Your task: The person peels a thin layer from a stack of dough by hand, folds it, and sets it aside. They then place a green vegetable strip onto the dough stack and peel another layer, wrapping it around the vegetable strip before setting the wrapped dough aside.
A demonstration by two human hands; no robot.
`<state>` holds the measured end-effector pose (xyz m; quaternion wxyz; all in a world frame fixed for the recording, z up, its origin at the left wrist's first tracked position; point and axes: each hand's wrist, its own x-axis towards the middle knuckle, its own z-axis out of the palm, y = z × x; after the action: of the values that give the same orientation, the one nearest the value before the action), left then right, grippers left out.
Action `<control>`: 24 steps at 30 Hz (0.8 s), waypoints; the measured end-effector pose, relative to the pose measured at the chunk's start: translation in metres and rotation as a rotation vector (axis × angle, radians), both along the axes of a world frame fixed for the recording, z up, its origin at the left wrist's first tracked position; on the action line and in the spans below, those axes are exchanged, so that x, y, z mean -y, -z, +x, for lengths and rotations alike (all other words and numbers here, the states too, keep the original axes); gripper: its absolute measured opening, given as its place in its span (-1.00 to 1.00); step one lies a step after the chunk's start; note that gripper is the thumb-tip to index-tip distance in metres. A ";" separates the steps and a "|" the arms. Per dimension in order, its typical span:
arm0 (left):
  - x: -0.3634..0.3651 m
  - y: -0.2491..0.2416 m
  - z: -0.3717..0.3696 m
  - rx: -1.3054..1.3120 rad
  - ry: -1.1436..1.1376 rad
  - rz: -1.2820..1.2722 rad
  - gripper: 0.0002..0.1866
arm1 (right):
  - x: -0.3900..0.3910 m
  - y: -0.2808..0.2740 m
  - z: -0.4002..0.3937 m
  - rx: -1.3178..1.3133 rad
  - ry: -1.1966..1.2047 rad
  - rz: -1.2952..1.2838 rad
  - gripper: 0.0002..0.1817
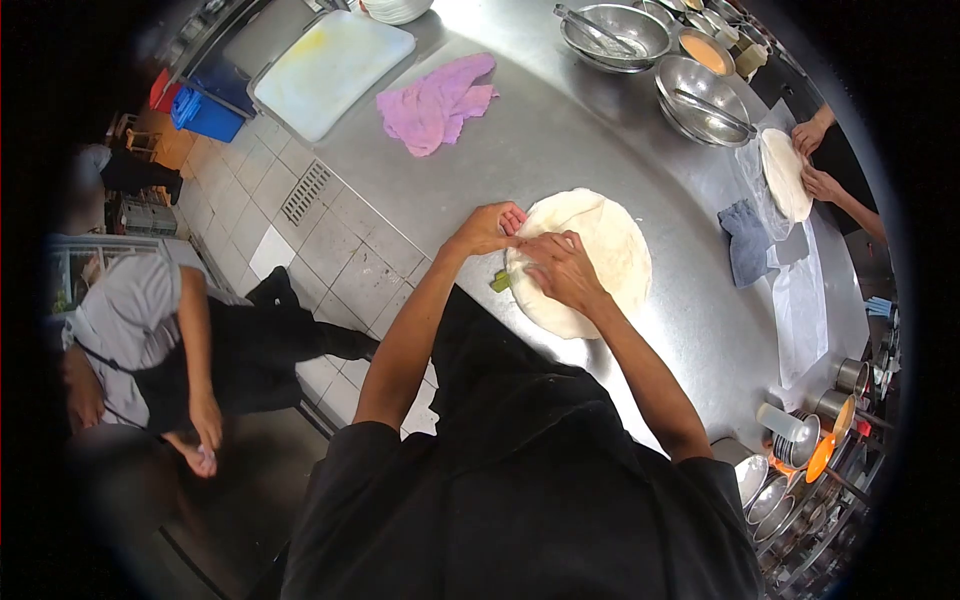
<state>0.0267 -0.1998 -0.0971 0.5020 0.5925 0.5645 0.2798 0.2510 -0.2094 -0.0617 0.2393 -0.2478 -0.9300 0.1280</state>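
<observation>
A round, flat sheet of pale dough (612,262) lies on the steel table in front of me, with a fold across its upper left part. At its left edge, the curled fingers of my left hand (488,228) pinch the rim. My right hand (562,270) is over the left part of the sheet, its fingers bent and gathered on the dough close to the left fingertips. Just below them, a small green piece (500,281) sticks out from the dough's left edge.
A pink cloth (437,103) and a white cutting board (335,70) lie toward the back left. Steel bowls with tongs (702,100) stand at the back right. Across the table, another person's hands (815,160) handle dough near a grey cloth (744,243). A person (150,320) is at the left.
</observation>
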 end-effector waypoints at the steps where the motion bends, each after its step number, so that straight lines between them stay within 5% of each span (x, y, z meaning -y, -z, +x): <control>1: 0.001 0.000 -0.001 0.014 0.031 0.010 -0.50 | 0.002 0.004 -0.004 0.024 0.006 -0.045 -0.76; 14: 0.003 0.000 0.002 -0.114 0.167 0.054 -0.22 | 0.007 0.024 0.016 -0.006 -0.035 0.056 -0.76; 20: 0.011 0.004 0.007 0.025 0.025 -0.190 -0.55 | 0.006 0.032 0.015 -0.056 -0.014 0.051 -0.76; 24: 0.031 -0.019 0.015 -0.289 0.005 -0.159 -0.57 | 0.008 0.030 0.013 -0.065 -0.005 0.050 -0.78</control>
<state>0.0413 -0.2310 -0.0783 0.4615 0.5863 0.6498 0.1448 0.2644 -0.2173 -0.0913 0.2752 -0.2350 -0.9254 0.1131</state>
